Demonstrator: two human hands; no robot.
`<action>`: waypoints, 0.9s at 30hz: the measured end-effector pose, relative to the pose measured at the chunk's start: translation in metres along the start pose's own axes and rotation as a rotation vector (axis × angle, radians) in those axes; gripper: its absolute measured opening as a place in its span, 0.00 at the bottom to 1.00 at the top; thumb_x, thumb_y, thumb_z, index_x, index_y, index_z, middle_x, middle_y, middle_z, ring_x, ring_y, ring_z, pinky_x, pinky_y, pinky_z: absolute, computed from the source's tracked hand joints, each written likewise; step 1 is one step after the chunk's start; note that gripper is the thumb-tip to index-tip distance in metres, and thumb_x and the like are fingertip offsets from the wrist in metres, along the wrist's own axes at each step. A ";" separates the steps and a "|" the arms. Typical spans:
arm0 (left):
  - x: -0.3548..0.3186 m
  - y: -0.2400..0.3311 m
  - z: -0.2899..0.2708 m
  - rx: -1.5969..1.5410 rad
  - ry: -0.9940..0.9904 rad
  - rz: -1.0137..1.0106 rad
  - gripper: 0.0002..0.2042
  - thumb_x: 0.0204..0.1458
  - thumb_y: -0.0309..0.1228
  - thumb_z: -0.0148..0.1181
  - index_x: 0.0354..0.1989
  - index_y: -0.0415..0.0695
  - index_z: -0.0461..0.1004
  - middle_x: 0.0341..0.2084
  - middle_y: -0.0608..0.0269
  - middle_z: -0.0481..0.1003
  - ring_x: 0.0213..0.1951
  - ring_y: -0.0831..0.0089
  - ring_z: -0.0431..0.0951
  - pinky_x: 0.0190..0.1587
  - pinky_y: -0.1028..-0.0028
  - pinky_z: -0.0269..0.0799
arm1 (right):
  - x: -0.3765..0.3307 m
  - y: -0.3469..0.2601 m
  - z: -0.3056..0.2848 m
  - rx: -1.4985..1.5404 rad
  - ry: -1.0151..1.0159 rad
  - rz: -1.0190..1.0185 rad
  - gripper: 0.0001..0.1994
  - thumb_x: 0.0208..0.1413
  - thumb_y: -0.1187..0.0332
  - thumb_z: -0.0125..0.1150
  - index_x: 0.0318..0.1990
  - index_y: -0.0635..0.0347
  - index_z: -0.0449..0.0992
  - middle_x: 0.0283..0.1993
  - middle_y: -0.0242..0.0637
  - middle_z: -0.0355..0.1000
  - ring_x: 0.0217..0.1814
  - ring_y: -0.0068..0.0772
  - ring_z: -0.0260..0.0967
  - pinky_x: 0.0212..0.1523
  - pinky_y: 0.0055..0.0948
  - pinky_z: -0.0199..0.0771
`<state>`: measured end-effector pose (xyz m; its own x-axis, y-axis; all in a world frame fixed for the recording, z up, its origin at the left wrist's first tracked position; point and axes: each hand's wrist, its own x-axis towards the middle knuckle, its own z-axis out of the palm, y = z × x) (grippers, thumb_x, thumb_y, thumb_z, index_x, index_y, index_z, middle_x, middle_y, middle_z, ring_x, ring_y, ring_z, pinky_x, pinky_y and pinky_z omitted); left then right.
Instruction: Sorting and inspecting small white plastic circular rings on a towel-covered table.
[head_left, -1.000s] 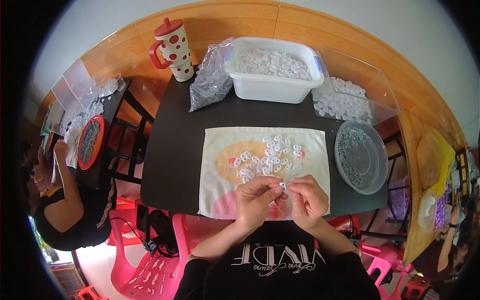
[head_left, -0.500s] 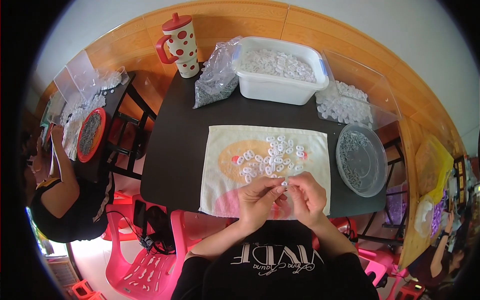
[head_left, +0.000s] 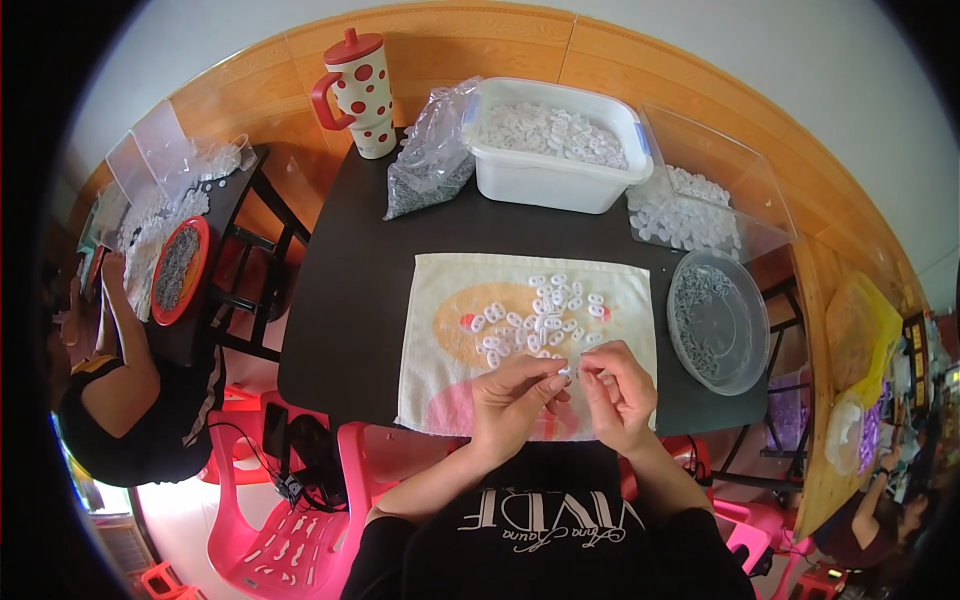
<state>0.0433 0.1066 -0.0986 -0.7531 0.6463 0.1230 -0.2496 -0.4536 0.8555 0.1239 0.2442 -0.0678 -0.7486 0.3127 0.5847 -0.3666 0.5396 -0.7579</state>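
Over the near part of a patterned towel [head_left: 418,345], my left hand [head_left: 512,398] pinches a small white plastic piece [head_left: 566,372] between thumb and forefinger. Just beside it, my right hand [head_left: 620,398] has its thumb and forefinger drawn together; whatever lies between those fingertips is too small to make out. The fingertips of the two hands are a little apart. Beyond them, a loose pile of white two-holed plastic pieces [head_left: 545,322] is spread on the towel.
At the back stand a spotted tumbler [head_left: 365,95], a clear bag [head_left: 430,165] of grey bits, a white tub [head_left: 545,180] of pieces and a clear box [head_left: 690,215] of white discs. A round tray [head_left: 735,340] of small grey parts sits right. A co-worker [head_left: 125,385] works left.
My right hand has drawn slightly away from my left, widening the gap between the fingertips. The left hand keeps its pinch on the white piece.
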 end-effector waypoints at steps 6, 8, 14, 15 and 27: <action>0.000 0.007 -0.002 0.232 -0.087 0.122 0.11 0.54 0.14 0.59 0.46 0.35 0.78 0.36 0.58 0.77 0.34 0.73 0.81 0.33 0.78 0.79 | -0.001 -0.001 -0.001 0.051 0.013 0.002 0.12 0.51 0.87 0.56 0.44 0.72 0.73 0.36 0.42 0.70 0.34 0.24 0.66 0.33 0.20 0.65; 0.000 0.008 -0.002 0.252 -0.086 0.121 0.11 0.54 0.14 0.59 0.45 0.35 0.78 0.35 0.58 0.77 0.33 0.74 0.80 0.32 0.79 0.78 | 0.001 -0.005 -0.001 0.040 0.005 0.002 0.12 0.51 0.87 0.56 0.44 0.72 0.72 0.36 0.41 0.70 0.33 0.24 0.66 0.33 0.20 0.64; 0.005 0.005 -0.002 0.249 -0.051 0.053 0.07 0.56 0.15 0.58 0.41 0.35 0.79 0.32 0.59 0.76 0.29 0.76 0.79 0.27 0.82 0.73 | -0.002 -0.003 0.000 0.028 -0.013 0.030 0.12 0.51 0.87 0.56 0.44 0.72 0.72 0.34 0.40 0.70 0.32 0.23 0.65 0.33 0.20 0.64; 0.006 0.005 -0.002 0.121 -0.035 -0.048 0.07 0.56 0.15 0.57 0.40 0.35 0.80 0.31 0.60 0.76 0.28 0.76 0.78 0.25 0.82 0.71 | -0.002 -0.003 0.000 0.033 -0.016 0.029 0.12 0.51 0.87 0.56 0.44 0.72 0.72 0.34 0.40 0.70 0.32 0.23 0.65 0.33 0.20 0.64; 0.003 0.001 -0.007 0.013 -0.046 -0.106 0.08 0.57 0.15 0.56 0.42 0.33 0.79 0.31 0.59 0.76 0.27 0.78 0.78 0.26 0.82 0.73 | -0.002 -0.001 -0.001 -0.083 -0.023 -0.045 0.12 0.51 0.88 0.55 0.43 0.72 0.73 0.33 0.42 0.71 0.30 0.27 0.68 0.30 0.21 0.67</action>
<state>0.0369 0.1037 -0.1011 -0.6945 0.7174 0.0544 -0.3176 -0.3735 0.8716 0.1264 0.2435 -0.0681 -0.7451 0.2688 0.6104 -0.3544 0.6157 -0.7038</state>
